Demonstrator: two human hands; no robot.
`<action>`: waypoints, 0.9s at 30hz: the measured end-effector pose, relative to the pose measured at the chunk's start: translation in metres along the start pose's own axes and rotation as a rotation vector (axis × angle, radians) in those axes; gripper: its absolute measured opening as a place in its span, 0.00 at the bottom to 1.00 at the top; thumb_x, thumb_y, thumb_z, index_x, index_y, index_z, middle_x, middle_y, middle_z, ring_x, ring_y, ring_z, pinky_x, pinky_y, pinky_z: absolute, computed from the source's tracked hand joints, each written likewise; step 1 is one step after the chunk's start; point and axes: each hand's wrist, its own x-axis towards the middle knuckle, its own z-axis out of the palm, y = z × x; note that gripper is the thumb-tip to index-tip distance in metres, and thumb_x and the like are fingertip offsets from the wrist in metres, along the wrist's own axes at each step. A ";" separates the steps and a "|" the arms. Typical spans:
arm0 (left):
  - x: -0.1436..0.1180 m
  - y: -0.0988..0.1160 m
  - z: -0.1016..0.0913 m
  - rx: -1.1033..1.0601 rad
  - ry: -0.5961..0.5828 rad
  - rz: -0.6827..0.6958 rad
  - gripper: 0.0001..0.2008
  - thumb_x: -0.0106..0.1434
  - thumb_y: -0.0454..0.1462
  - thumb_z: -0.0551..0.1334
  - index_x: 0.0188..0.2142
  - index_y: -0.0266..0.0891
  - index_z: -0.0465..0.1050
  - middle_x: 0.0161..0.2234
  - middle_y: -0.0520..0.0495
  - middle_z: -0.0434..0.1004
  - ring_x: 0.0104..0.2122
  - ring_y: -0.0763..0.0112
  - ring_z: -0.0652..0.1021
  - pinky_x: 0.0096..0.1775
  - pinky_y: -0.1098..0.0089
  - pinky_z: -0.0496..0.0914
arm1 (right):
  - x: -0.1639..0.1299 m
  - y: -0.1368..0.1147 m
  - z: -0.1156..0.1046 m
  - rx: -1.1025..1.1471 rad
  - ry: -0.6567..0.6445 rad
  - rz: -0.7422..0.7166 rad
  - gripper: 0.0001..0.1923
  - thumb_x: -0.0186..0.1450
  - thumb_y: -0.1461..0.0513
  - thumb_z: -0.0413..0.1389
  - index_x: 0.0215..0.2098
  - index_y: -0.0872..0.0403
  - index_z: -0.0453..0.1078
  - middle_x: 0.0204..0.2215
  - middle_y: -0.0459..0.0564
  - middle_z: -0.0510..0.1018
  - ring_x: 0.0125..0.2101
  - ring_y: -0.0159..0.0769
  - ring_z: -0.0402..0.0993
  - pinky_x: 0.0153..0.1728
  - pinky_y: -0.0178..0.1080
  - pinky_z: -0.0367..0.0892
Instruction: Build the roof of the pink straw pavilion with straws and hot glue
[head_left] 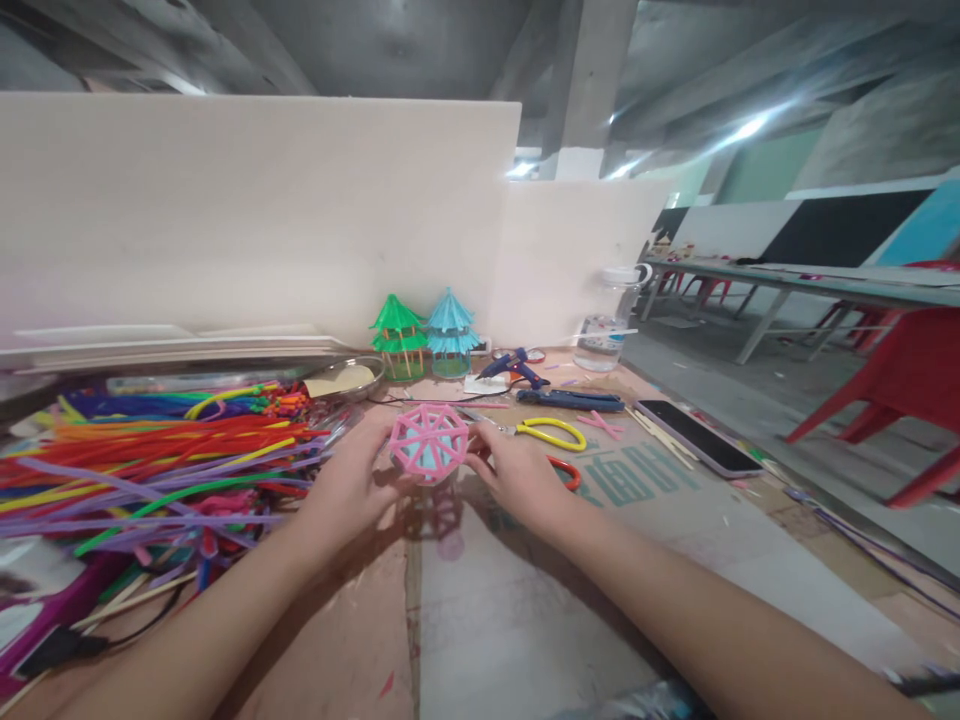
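Between my hands, above the table, is a pink eight-sided frame [429, 440] with spokes meeting at its middle and something light blue showing behind them. My left hand [360, 468] grips its left edge, thumb below and fingers at the side. The fingertips of my right hand [517, 470] pinch the right edge. Just past the right hand lie scissors with yellow handles [555, 433]. An orange-red handle [566, 472] shows partly from behind that hand. Farther back stand a green two-tiered model pavilion [399, 335] and a light blue one [450, 332].
A heap of coloured pipe cleaners [165, 460] covers the left side. Toward the back are a metal bowl [364, 378], a blue glue gun [514, 368], dark blue pliers [570, 400] and a clear water bottle [606, 325]. A phone [697, 438] lies at right, beside thin sticks [666, 435].
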 end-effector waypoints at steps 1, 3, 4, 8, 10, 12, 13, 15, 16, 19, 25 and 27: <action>0.000 0.000 0.000 0.002 0.002 0.003 0.24 0.62 0.41 0.65 0.57 0.45 0.66 0.57 0.42 0.73 0.55 0.53 0.74 0.54 0.55 0.69 | 0.000 0.000 0.001 0.003 0.000 -0.007 0.11 0.67 0.65 0.56 0.49 0.53 0.70 0.35 0.51 0.83 0.35 0.38 0.79 0.34 0.35 0.65; 0.000 0.000 0.000 -0.002 0.003 0.004 0.24 0.62 0.40 0.64 0.57 0.45 0.67 0.56 0.43 0.74 0.54 0.54 0.75 0.54 0.56 0.70 | -0.001 0.001 0.002 -0.006 0.005 -0.015 0.12 0.67 0.65 0.56 0.50 0.53 0.70 0.36 0.52 0.83 0.36 0.39 0.79 0.35 0.36 0.66; 0.000 0.001 0.000 -0.009 0.001 0.003 0.23 0.62 0.40 0.64 0.57 0.45 0.67 0.55 0.43 0.75 0.53 0.54 0.75 0.53 0.56 0.70 | -0.001 0.002 0.003 -0.016 0.008 -0.016 0.12 0.68 0.65 0.56 0.50 0.53 0.70 0.36 0.52 0.83 0.36 0.39 0.79 0.35 0.36 0.66; 0.000 0.002 0.001 -0.030 -0.002 0.002 0.22 0.61 0.40 0.65 0.56 0.45 0.68 0.54 0.45 0.76 0.52 0.56 0.75 0.53 0.58 0.70 | -0.001 0.002 0.003 -0.054 -0.003 -0.005 0.11 0.68 0.64 0.55 0.49 0.53 0.70 0.34 0.52 0.83 0.35 0.40 0.79 0.34 0.36 0.65; 0.001 0.003 0.001 -0.018 0.003 0.002 0.22 0.62 0.42 0.65 0.55 0.44 0.68 0.53 0.44 0.76 0.52 0.55 0.75 0.52 0.57 0.70 | -0.001 0.001 0.002 -0.062 -0.015 0.009 0.11 0.68 0.64 0.55 0.49 0.54 0.71 0.34 0.53 0.83 0.34 0.40 0.79 0.33 0.36 0.64; 0.001 0.003 0.000 -0.011 0.001 0.009 0.22 0.62 0.43 0.65 0.55 0.43 0.69 0.53 0.43 0.76 0.52 0.55 0.75 0.53 0.56 0.70 | -0.001 -0.001 0.000 -0.065 -0.026 0.027 0.11 0.68 0.65 0.55 0.49 0.54 0.71 0.34 0.53 0.82 0.34 0.40 0.79 0.33 0.35 0.64; 0.001 0.004 0.000 -0.012 -0.002 0.012 0.22 0.62 0.43 0.65 0.54 0.43 0.69 0.53 0.43 0.76 0.52 0.54 0.75 0.53 0.56 0.70 | -0.001 -0.002 -0.001 -0.067 -0.031 0.035 0.11 0.68 0.65 0.55 0.49 0.54 0.71 0.34 0.53 0.82 0.34 0.40 0.79 0.32 0.35 0.63; 0.000 0.005 0.000 -0.021 -0.003 0.006 0.22 0.62 0.43 0.66 0.55 0.44 0.69 0.53 0.44 0.76 0.52 0.55 0.75 0.53 0.57 0.70 | -0.001 -0.004 -0.002 -0.070 -0.038 0.050 0.11 0.68 0.66 0.55 0.48 0.54 0.70 0.34 0.53 0.82 0.34 0.40 0.79 0.32 0.35 0.63; 0.000 0.005 0.000 -0.022 0.000 -0.001 0.22 0.62 0.43 0.66 0.55 0.44 0.69 0.53 0.44 0.76 0.51 0.55 0.76 0.52 0.57 0.71 | -0.001 -0.004 -0.003 -0.068 -0.039 0.057 0.11 0.68 0.66 0.54 0.48 0.55 0.70 0.35 0.53 0.82 0.34 0.40 0.79 0.32 0.35 0.63; -0.001 0.005 0.001 -0.008 0.022 -0.012 0.22 0.61 0.42 0.66 0.54 0.45 0.70 0.52 0.44 0.76 0.50 0.55 0.76 0.51 0.57 0.71 | -0.001 -0.006 -0.005 -0.038 -0.026 0.068 0.12 0.67 0.67 0.54 0.49 0.54 0.69 0.36 0.52 0.82 0.35 0.39 0.79 0.32 0.35 0.62; -0.001 0.003 0.002 -0.020 -0.023 0.004 0.21 0.61 0.40 0.66 0.54 0.43 0.69 0.53 0.43 0.75 0.53 0.55 0.75 0.53 0.56 0.70 | -0.002 -0.002 -0.003 -0.017 0.020 -0.027 0.14 0.67 0.69 0.51 0.49 0.55 0.70 0.36 0.54 0.82 0.35 0.40 0.77 0.34 0.36 0.63; -0.001 0.003 0.003 -0.010 -0.033 0.002 0.22 0.61 0.39 0.66 0.55 0.43 0.69 0.53 0.43 0.75 0.53 0.54 0.74 0.54 0.55 0.69 | -0.002 -0.001 -0.003 -0.028 0.028 -0.053 0.14 0.66 0.69 0.51 0.49 0.55 0.71 0.36 0.54 0.82 0.35 0.40 0.77 0.34 0.36 0.64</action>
